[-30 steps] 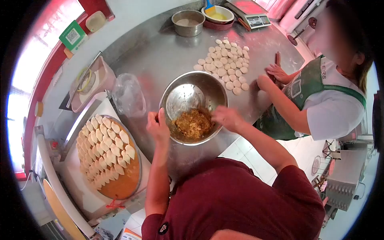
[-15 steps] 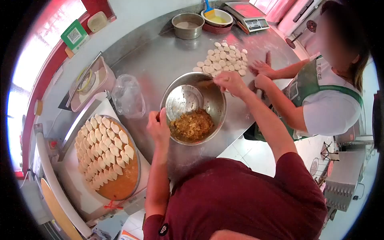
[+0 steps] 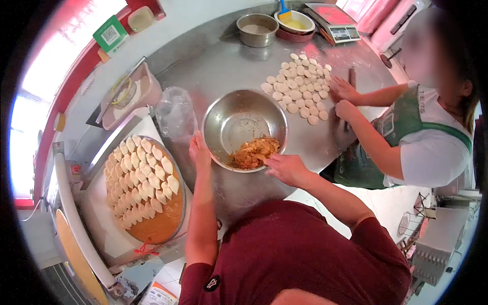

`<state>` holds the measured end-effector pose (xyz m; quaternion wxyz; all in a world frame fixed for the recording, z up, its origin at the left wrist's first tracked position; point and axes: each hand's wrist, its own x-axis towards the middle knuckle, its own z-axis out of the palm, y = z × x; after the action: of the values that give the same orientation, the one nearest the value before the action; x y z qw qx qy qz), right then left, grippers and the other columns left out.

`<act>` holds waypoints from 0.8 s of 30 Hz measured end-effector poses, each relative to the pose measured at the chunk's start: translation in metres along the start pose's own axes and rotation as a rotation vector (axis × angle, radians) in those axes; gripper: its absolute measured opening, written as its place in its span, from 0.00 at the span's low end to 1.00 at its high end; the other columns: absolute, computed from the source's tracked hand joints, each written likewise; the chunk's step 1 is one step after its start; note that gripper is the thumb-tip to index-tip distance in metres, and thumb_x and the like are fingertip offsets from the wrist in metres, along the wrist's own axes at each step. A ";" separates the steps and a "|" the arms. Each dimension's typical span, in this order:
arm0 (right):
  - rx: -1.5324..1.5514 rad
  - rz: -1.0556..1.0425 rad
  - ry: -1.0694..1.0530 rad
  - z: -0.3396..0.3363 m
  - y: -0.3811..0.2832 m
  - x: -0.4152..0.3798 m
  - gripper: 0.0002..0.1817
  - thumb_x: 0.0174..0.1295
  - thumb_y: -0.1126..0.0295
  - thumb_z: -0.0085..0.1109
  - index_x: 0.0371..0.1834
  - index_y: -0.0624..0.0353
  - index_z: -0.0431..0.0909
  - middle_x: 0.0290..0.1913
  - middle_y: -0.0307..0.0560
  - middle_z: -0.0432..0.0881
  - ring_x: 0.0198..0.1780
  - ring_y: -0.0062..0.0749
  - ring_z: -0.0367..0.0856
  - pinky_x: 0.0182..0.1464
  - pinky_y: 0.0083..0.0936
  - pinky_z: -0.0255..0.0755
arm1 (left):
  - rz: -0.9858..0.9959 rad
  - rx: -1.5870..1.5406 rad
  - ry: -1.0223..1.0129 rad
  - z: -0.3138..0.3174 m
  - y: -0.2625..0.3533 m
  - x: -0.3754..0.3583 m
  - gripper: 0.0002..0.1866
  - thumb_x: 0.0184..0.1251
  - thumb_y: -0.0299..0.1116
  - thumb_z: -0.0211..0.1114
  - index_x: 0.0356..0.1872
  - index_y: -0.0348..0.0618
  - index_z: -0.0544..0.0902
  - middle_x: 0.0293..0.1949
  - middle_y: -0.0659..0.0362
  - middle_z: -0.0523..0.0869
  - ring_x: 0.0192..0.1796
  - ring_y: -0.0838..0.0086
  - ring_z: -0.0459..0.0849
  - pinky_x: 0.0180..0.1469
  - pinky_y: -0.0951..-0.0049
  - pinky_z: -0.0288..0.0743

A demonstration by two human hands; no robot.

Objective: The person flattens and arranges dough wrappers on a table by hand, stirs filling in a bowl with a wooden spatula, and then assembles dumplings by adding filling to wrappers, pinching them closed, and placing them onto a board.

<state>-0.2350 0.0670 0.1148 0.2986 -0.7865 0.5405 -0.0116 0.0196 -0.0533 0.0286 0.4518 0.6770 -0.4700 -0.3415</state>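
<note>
A large steel mixing bowl (image 3: pixel 221 114) stands on the metal table, with brown minced filling (image 3: pixel 252 152) heaped against its near side. My left hand (image 3: pixel 200 152) grips the bowl's left rim, its fingers partly hidden. My right hand (image 3: pixel 288 171) is over the near right rim, closed around what looks like a wooden spoon (image 3: pixel 261 157). Most of the handle is covered by my fingers, and the other end sits in the filling. Beside my left hand lies a clear plastic bag (image 3: pixel 175 113).
Flattened dough rounds (image 3: pixel 300 86) lie beyond the bowl. At right a co-worker's hands (image 3: pixel 345 99) rest by a rolling pin (image 3: pixel 352 77). Shaped dumplings cover a round board (image 3: pixel 161 226) at left. A metal pot (image 3: pixel 256 30), a white bowl with brush (image 3: pixel 295 21) and a scale (image 3: pixel 338 25) stand behind.
My right hand has come down from the bowl's far right rim to its near right side, at the filling. The filling looks more gathered toward the near right. My left hand stays at the left rim.
</note>
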 end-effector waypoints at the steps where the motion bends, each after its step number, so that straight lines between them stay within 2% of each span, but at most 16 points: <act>1: -0.017 0.043 -0.134 -0.011 -0.005 0.005 0.30 0.53 0.49 0.60 0.54 0.55 0.70 0.56 0.46 0.73 0.52 0.42 0.76 0.48 0.38 0.73 | -0.036 0.003 -0.031 -0.006 0.003 0.002 0.22 0.71 0.47 0.49 0.40 0.33 0.77 0.34 0.52 0.81 0.39 0.72 0.77 0.44 0.72 0.70; 3: 0.019 -0.074 0.036 -0.025 -0.003 -0.012 0.41 0.47 0.44 0.62 0.61 0.58 0.65 0.62 0.50 0.67 0.59 0.47 0.69 0.57 0.40 0.66 | -0.105 -0.485 -0.220 -0.028 0.029 -0.006 0.27 0.69 0.52 0.49 0.51 0.34 0.68 0.48 0.50 0.72 0.51 0.68 0.69 0.54 0.67 0.62; 6: 0.091 -0.227 0.316 -0.056 -0.016 -0.017 0.54 0.41 0.38 0.64 0.67 0.61 0.56 0.67 0.56 0.60 0.67 0.52 0.59 0.65 0.43 0.55 | -0.191 -1.223 -0.522 -0.054 0.093 -0.035 0.42 0.66 0.60 0.48 0.68 0.35 0.54 0.69 0.49 0.59 0.70 0.61 0.57 0.70 0.60 0.50; 8: 0.132 -0.376 0.463 -0.071 -0.032 -0.018 0.59 0.38 0.35 0.62 0.70 0.60 0.51 0.69 0.58 0.56 0.70 0.53 0.53 0.68 0.43 0.49 | -0.286 -1.458 -0.746 -0.052 0.129 -0.058 0.47 0.62 0.67 0.45 0.69 0.36 0.52 0.71 0.48 0.54 0.71 0.59 0.54 0.70 0.52 0.45; 10: 0.150 -0.573 0.573 -0.078 -0.064 -0.008 0.61 0.36 0.31 0.60 0.71 0.57 0.48 0.71 0.57 0.52 0.72 0.52 0.49 0.70 0.42 0.46 | -0.323 -1.527 -0.886 -0.045 0.138 -0.073 0.48 0.61 0.69 0.43 0.69 0.37 0.51 0.71 0.48 0.53 0.72 0.59 0.51 0.71 0.53 0.44; 11: 0.227 -0.606 0.597 -0.081 -0.075 -0.002 0.61 0.37 0.31 0.59 0.71 0.58 0.48 0.71 0.57 0.51 0.72 0.52 0.49 0.70 0.42 0.45 | -0.351 -1.565 -0.959 -0.040 0.140 -0.082 0.49 0.61 0.70 0.42 0.70 0.37 0.50 0.71 0.48 0.52 0.73 0.59 0.50 0.72 0.54 0.44; 12: 0.302 -0.636 0.617 -0.085 -0.086 0.006 0.61 0.38 0.32 0.59 0.71 0.59 0.48 0.72 0.56 0.50 0.72 0.53 0.48 0.70 0.43 0.44 | -0.415 -1.546 -0.942 -0.034 0.141 -0.091 0.51 0.57 0.73 0.42 0.71 0.43 0.47 0.72 0.51 0.49 0.73 0.57 0.47 0.70 0.47 0.43; 13: 0.375 -0.662 0.635 -0.089 -0.096 0.013 0.61 0.38 0.32 0.59 0.71 0.59 0.47 0.72 0.56 0.49 0.72 0.53 0.48 0.70 0.43 0.43 | -0.345 -1.530 -1.009 -0.025 0.144 -0.098 0.50 0.57 0.72 0.42 0.71 0.45 0.46 0.72 0.51 0.48 0.73 0.56 0.46 0.69 0.44 0.44; 15: 0.370 -0.561 0.668 -0.090 -0.108 0.038 0.60 0.41 0.32 0.57 0.72 0.60 0.46 0.72 0.56 0.49 0.71 0.54 0.50 0.70 0.45 0.44 | -0.201 -1.500 -1.145 -0.009 0.158 -0.113 0.49 0.58 0.72 0.43 0.72 0.50 0.44 0.73 0.52 0.46 0.74 0.54 0.44 0.67 0.38 0.44; 16: 0.364 -0.506 0.690 -0.086 -0.112 0.049 0.59 0.43 0.32 0.56 0.72 0.60 0.45 0.73 0.56 0.48 0.71 0.54 0.51 0.69 0.46 0.45 | -0.232 -1.488 -1.079 -0.006 0.177 -0.122 0.46 0.60 0.71 0.42 0.72 0.54 0.43 0.73 0.52 0.45 0.74 0.53 0.42 0.64 0.32 0.45; 19: 0.244 -0.531 0.779 -0.056 -0.110 0.069 0.53 0.43 0.41 0.63 0.68 0.63 0.54 0.69 0.61 0.55 0.67 0.55 0.59 0.67 0.45 0.52 | -0.245 -1.238 -0.923 0.006 0.162 -0.114 0.45 0.61 0.70 0.40 0.72 0.53 0.45 0.72 0.50 0.46 0.74 0.53 0.43 0.65 0.35 0.46; 20: 0.231 -0.496 0.787 -0.054 -0.112 0.064 0.49 0.46 0.45 0.63 0.67 0.62 0.55 0.69 0.59 0.55 0.66 0.55 0.59 0.66 0.46 0.52 | -0.263 -1.237 -0.905 0.010 0.157 -0.111 0.44 0.61 0.71 0.35 0.71 0.52 0.47 0.72 0.49 0.47 0.73 0.54 0.45 0.66 0.37 0.45; 22: 0.223 -0.440 0.781 -0.043 -0.116 0.053 0.40 0.53 0.51 0.62 0.65 0.60 0.59 0.69 0.56 0.56 0.65 0.55 0.60 0.64 0.49 0.54 | -0.257 -1.339 -0.884 0.016 0.152 -0.102 0.44 0.61 0.71 0.33 0.71 0.51 0.48 0.72 0.48 0.48 0.73 0.53 0.46 0.67 0.39 0.45; 24: 0.315 -0.411 0.743 -0.039 -0.110 0.051 0.35 0.53 0.54 0.63 0.60 0.61 0.65 0.67 0.56 0.58 0.63 0.55 0.62 0.62 0.49 0.56 | -0.260 -1.372 -0.840 0.019 0.149 -0.094 0.45 0.61 0.72 0.28 0.70 0.47 0.50 0.71 0.45 0.51 0.73 0.53 0.48 0.67 0.43 0.46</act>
<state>-0.1345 0.0322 0.1841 0.1918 -0.7651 0.4352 -0.4341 -0.0761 0.0080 0.1640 0.5088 0.1139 -0.2042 -0.8285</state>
